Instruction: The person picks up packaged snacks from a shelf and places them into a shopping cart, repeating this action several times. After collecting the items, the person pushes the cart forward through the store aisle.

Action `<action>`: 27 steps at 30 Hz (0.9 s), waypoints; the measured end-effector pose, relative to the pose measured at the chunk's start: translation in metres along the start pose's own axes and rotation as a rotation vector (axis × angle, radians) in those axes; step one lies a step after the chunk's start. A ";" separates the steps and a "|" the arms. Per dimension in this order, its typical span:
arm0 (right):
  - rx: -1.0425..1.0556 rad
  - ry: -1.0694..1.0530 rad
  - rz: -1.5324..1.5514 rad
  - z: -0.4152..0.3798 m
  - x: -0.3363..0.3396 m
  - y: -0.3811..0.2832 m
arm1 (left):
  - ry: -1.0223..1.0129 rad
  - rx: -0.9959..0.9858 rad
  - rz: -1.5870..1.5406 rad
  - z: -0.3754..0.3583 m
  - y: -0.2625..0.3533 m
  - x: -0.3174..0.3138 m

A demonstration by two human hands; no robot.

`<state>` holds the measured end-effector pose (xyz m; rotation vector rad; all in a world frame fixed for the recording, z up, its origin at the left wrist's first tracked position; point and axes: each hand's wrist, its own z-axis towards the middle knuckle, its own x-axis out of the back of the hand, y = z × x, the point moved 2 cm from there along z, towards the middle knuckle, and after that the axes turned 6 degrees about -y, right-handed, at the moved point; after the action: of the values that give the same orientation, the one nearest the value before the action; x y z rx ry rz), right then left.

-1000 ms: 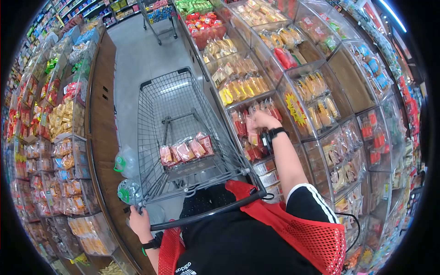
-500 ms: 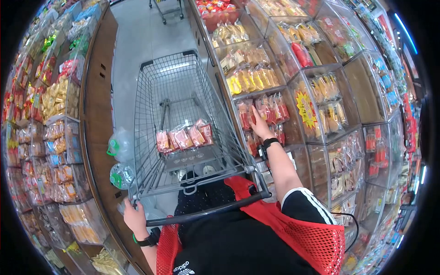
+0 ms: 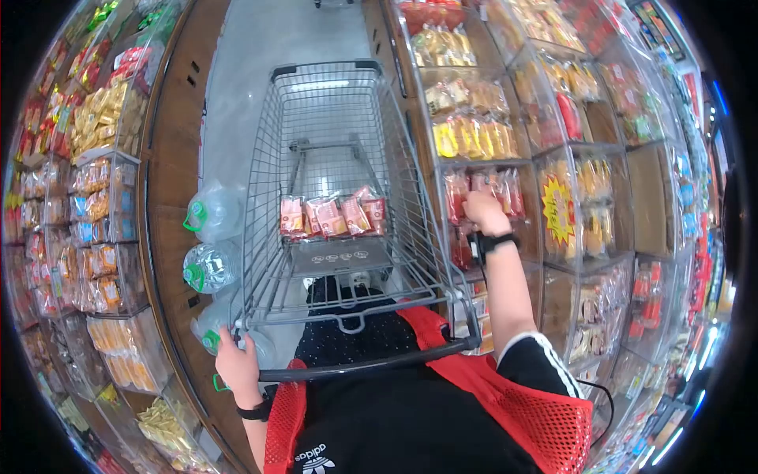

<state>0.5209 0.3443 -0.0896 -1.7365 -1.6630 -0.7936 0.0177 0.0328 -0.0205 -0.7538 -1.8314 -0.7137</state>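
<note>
My left hand (image 3: 238, 366) is closed round the left corner of the shopping cart (image 3: 357, 317), by its handlebar (image 3: 371, 370). Several red and pink snack packets (image 3: 333, 218) lie in a row at the cart's near end. On the right, my right hand (image 3: 486, 212) reaches into a clear bin of red-wrapped snack packets (image 3: 512, 194). Its fingers are curled in against the packets, and their tips are hidden, so what they grip cannot be made out. A dark band with a small device (image 3: 491, 245) sits on that wrist.
Large clear bottles with green caps (image 3: 212, 267) stand left of the cart, against a brown shelf base (image 3: 167, 197). Stacked bins of packaged snacks (image 3: 106, 189) line the left side. Right of my hand, a yellow starburst sign (image 3: 558, 212) fronts another bin.
My right hand's fingers have gone from stretched out to curled at the red packets. The view has shifted, so cart and shelves appear further right. My left hand stays on the cart.
</note>
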 end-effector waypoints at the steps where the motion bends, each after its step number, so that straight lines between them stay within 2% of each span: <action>1: -0.040 0.002 -0.064 -0.016 0.017 -0.017 | -0.030 0.014 0.001 -0.001 0.001 0.002; 3: 0.352 0.138 0.221 -0.065 0.053 -0.085 | -0.035 0.020 -0.006 -0.002 0.008 0.008; 5: 0.507 -0.019 0.212 -0.065 0.049 -0.153 | -0.065 0.050 -0.011 0.000 0.009 0.009; 7: 0.614 -0.176 0.176 -0.010 -0.002 -0.194 | -0.047 0.049 -0.050 -0.001 0.010 0.008; 8: 0.528 -0.291 0.190 0.026 -0.031 -0.211 | -0.062 0.075 -0.067 -0.001 0.013 0.011; 9: 0.434 -0.462 0.346 0.058 -0.057 -0.217 | -0.077 0.104 -0.083 -0.001 0.012 0.011; 10: 0.341 -0.475 0.450 0.091 -0.091 -0.216 | -0.027 0.035 -0.059 -0.001 0.005 0.005; 11: 0.244 -0.487 0.553 0.115 -0.120 -0.210 | -0.055 0.068 -0.061 -0.002 0.004 0.006; 13: 0.152 -0.649 0.803 0.129 -0.153 -0.203 | -0.107 0.122 -0.066 0.000 0.010 0.012; 15: 0.157 -0.442 0.539 0.217 -0.264 -0.159 | -0.069 0.075 -0.076 0.002 0.006 0.007; 16: 0.131 -0.463 0.380 0.208 -0.242 -0.174 | -0.066 0.074 -0.093 0.002 0.006 0.009; 17: 0.091 -0.503 0.589 0.245 -0.294 -0.157 | -0.066 0.073 -0.112 0.002 0.006 0.009; 18: 0.077 -0.392 0.563 0.260 -0.318 -0.150 | -0.055 0.066 -0.118 0.002 0.005 0.007; 21: 0.088 -0.332 0.437 0.265 -0.318 -0.156 | -0.093 0.099 -0.120 0.004 0.008 0.009; 22: 0.080 -0.366 0.358 0.237 -0.279 -0.178 | -0.079 0.096 -0.122 0.004 0.008 0.009; 25: 0.049 -0.248 0.121 0.186 -0.216 -0.221 | -0.143 0.126 -0.125 0.006 0.012 0.014; 26: 0.178 -0.262 0.283 0.183 -0.214 -0.220 | -0.127 0.117 -0.119 0.005 0.011 0.014; 27: 0.217 -0.310 0.197 0.189 -0.208 -0.220 | -0.109 0.097 -0.115 0.003 0.009 0.012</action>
<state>0.2960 0.3636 -0.3668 -1.8997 -1.6657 -0.2527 0.0194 0.0433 -0.0096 -0.6386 -2.0059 -0.6623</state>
